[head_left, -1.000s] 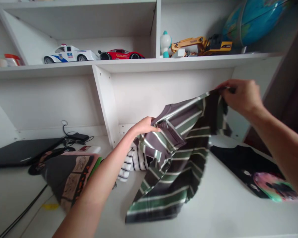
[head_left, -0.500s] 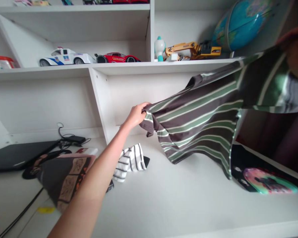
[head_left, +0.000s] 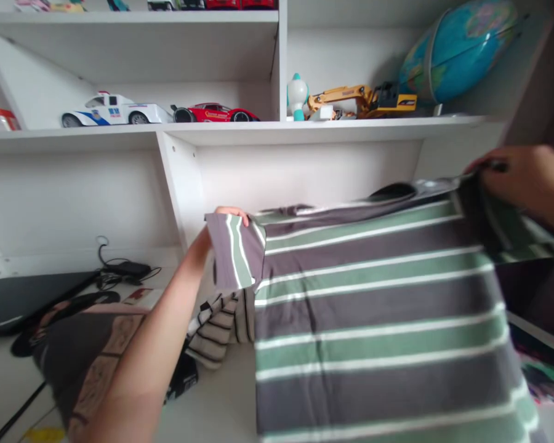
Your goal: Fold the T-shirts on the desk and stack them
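A short-sleeved striped shirt (head_left: 373,314) in dark grey and green with white lines hangs spread out in front of me above the white desk. My left hand (head_left: 231,213) is closed on its shoulder at the left, partly hidden behind the sleeve. At the other shoulder, my right hand (head_left: 512,175) grips the cloth, a little blurred. The shirt's lower part runs past the bottom of the view. Behind its left side lies a white cloth with black stripes (head_left: 215,338), partly covered.
A dark grey patterned garment (head_left: 69,351) lies at the left, near a black laptop (head_left: 32,301) and a charger (head_left: 129,269). The shelf above holds a police car toy (head_left: 115,112), red car (head_left: 216,113), toy excavator (head_left: 364,101) and globe (head_left: 466,49).
The shirt has gone from slanting and loosely swinging to spread nearly level, facing me. My right hand has come down, and my left hand has moved left and slightly lower.
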{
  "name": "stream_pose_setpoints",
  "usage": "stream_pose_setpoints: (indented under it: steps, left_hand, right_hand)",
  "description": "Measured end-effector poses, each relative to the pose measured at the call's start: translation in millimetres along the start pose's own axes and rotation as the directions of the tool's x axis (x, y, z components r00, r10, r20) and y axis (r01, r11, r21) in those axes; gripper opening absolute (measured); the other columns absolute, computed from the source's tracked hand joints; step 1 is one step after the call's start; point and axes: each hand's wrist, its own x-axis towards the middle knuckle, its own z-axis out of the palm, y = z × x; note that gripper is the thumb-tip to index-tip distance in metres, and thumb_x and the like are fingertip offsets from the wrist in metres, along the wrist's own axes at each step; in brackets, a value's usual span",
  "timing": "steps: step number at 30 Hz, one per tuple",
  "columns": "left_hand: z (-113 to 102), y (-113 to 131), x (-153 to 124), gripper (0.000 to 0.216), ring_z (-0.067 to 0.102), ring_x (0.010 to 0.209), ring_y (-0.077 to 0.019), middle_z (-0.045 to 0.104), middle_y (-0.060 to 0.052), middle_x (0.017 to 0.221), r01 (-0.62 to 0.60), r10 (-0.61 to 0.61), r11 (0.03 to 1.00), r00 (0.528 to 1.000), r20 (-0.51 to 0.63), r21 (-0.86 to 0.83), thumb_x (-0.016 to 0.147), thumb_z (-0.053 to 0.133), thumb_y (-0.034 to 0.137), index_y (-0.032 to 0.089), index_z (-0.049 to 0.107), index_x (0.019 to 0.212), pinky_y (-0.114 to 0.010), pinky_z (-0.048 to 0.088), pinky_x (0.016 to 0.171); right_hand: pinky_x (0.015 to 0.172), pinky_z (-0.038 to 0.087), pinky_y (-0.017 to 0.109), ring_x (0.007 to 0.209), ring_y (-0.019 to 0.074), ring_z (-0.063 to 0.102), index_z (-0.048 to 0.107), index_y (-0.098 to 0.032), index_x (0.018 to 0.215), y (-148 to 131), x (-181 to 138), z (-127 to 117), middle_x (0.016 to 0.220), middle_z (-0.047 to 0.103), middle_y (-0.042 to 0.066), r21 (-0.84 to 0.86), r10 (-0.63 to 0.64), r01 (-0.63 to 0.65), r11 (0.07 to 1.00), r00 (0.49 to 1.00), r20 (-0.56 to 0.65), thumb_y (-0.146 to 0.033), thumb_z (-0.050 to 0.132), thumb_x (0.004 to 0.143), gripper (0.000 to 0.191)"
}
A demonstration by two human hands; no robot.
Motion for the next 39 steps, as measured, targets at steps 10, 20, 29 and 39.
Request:
stream_pose_setpoints:
  steps: [10, 20, 29, 39]
  left_hand:
    - [47, -148, -29, 0.031, 0.058, 0.071, -0.0181, 0.066, -0.002, 0.077, 0.353, -0.549, 0.781, 0.781, 0.298, 0.515, 0.057, 0.065, 0.035, 0.017, 0.063, 0.083, -0.022, 0.042, 0.061]
    - [-8, -79, -56, 0.043, 0.04, 0.053, -0.0112, 0.04, 0.003, 0.051, 0.237, -0.229, 0.76, 0.969, -0.092, 0.606, 0.074, 0.043, 0.055, 0.016, 0.048, 0.057, -0.021, 0.031, 0.049]
    - [-96, 46, -92, 0.05, 0.056, 0.09, -0.0291, 0.06, -0.009, 0.093, 0.558, 0.424, 0.317, 0.64, -0.641, 0.767, 0.084, 0.031, 0.054, 0.017, 0.06, 0.1, -0.043, 0.044, 0.082]
    - [-57, -74, -76, 0.044, 0.046, 0.108, -0.0385, 0.053, -0.019, 0.113, 0.505, -0.313, 0.205, 0.845, -0.433, 0.838, 0.075, 0.056, 0.037, 0.011, 0.056, 0.112, -0.053, 0.04, 0.087]
  right_hand:
    - [0.082, 0.041, 0.035, 0.096, 0.0249, 0.058, 0.058, -0.012, 0.111, -31, -134, 159, 0.11, 0.059, 0.018, 0.082, -0.264, 0.274, 0.958, 0.738, 0.621, -0.022, 0.047, 0.084, 0.031]
    - [0.101, 0.036, 0.035, 0.118, 0.0229, 0.045, 0.052, -0.017, 0.122, -36, -284, 156, 0.126, 0.052, 0.009, 0.472, -0.544, 0.273, 0.839, 0.368, 0.754, -0.044, 0.04, 0.086, 0.048]
    - [0.104, 0.029, 0.04, 0.124, 0.0263, 0.037, 0.052, -0.015, 0.124, -41, -297, 147, 0.13, 0.046, 0.013, 0.428, -0.486, 0.231, 0.874, 0.373, 0.79, -0.047, 0.04, 0.085, 0.051]
    - [0.101, 0.033, 0.04, 0.119, 0.0247, 0.042, 0.056, -0.013, 0.111, -99, -326, 112, 0.122, 0.052, 0.014, 0.583, -0.576, 0.118, 0.804, 0.398, 0.714, -0.022, 0.052, 0.079, 0.034]
